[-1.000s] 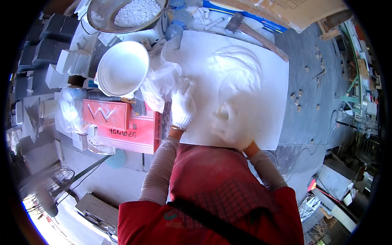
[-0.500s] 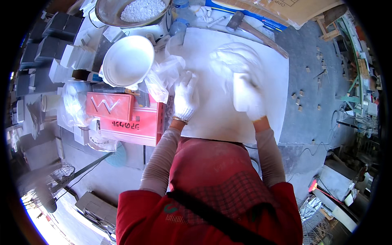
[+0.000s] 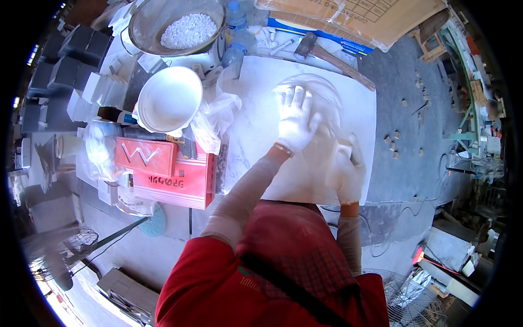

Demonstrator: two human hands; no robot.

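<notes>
- Pressing flat, gloved left hand (image 3: 297, 120) rests on clear plastic sheet (image 3: 321, 98) spread over white marble slab (image 3: 256, 131), grip released, fingers spread.
- Gloved right hand (image 3: 348, 171) lies open on slab's near right part, grasping nothing.
- White bowl (image 3: 170, 99) sits left of slab.

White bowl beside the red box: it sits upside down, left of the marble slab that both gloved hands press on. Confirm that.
Not quite. The white bowl sits upright, its hollow facing up. It does lie left of the marble slab, where the left hand and right hand press; the head view shows this.
</notes>
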